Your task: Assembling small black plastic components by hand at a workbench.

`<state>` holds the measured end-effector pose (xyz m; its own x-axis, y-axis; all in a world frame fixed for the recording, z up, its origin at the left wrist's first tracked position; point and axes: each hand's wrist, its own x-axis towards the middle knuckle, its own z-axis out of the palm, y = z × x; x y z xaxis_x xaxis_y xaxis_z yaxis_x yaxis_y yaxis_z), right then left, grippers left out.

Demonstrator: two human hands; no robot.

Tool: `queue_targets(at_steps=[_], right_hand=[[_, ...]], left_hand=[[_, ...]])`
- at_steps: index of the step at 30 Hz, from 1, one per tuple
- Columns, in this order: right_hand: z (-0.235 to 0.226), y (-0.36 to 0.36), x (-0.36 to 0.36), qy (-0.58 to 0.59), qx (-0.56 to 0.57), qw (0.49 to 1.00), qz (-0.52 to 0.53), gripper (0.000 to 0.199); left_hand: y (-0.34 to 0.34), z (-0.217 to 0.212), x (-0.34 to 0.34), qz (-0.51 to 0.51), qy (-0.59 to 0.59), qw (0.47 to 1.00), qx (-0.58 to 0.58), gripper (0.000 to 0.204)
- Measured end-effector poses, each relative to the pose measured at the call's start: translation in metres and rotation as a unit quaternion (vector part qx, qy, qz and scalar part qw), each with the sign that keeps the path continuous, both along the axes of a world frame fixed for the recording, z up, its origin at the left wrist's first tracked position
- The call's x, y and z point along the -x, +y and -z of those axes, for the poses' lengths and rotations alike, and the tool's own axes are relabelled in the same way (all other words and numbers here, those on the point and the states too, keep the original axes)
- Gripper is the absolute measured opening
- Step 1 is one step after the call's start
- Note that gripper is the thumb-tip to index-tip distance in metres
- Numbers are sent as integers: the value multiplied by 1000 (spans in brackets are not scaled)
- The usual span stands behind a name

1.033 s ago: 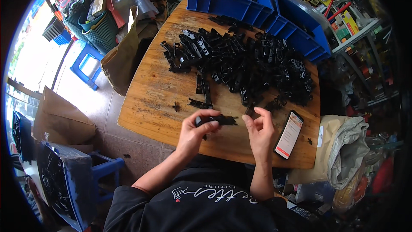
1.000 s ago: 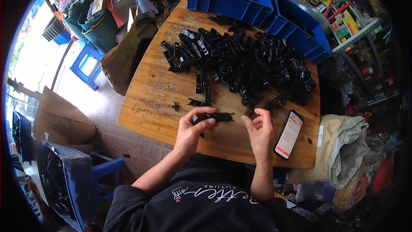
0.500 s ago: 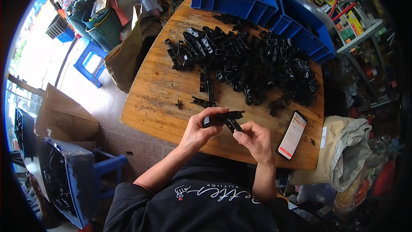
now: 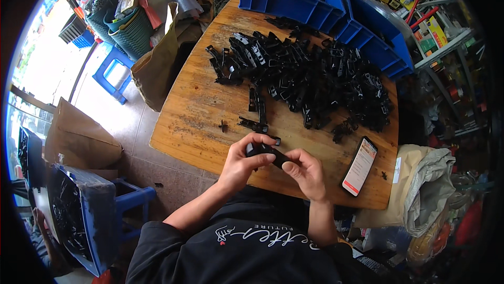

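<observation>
Above the table's near edge, both my hands hold a dark, elongated black plastic part [image 4: 273,156]. My left hand [image 4: 239,164] is closed around its left end, thumb lying on top. On its right end, my right hand [image 4: 311,174] pinches with thumb and fingers. Fingers cover much of the part, so its exact shape and any joined pieces cannot be made out. Just beyond my left hand, several similar black parts [image 4: 254,125] lie apart from a large heap of black plastic parts [image 4: 304,81]. A tiny dark piece [image 4: 223,126] rests farther left.
The wooden table [image 4: 184,121] carries a lit phone [image 4: 360,166] to my right. Two blue bins [image 4: 286,4] stand along the far edge. Sacks [image 4: 420,184] crowd the right side, and a crate of black parts [image 4: 100,221] is at the lower left.
The black part has turned between my hands and now lies more level, its far end no longer sticking up. My hands have come slightly closer together. The view has shifted a little.
</observation>
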<state>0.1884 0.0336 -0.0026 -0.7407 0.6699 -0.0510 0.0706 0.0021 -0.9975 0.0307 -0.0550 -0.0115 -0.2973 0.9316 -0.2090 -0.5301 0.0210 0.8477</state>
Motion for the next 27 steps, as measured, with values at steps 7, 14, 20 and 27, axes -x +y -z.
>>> queue_targets(at_steps=[7,14,20,27], right_hand=[[-7,-5,31,-47,-200,979,-10,28],[9,12,40,-146,-344,927,29,31],[-10,-2,28,90,-66,993,26,28],[-19,30,-7,-83,-341,925,147,36]], left_hand=[[-13,25,23,-44,-217,972,-79,25],[-16,13,54,-45,-348,924,-152,22],[-5,14,22,47,-263,962,-54,33],[5,11,11,4,-238,971,6,19]])
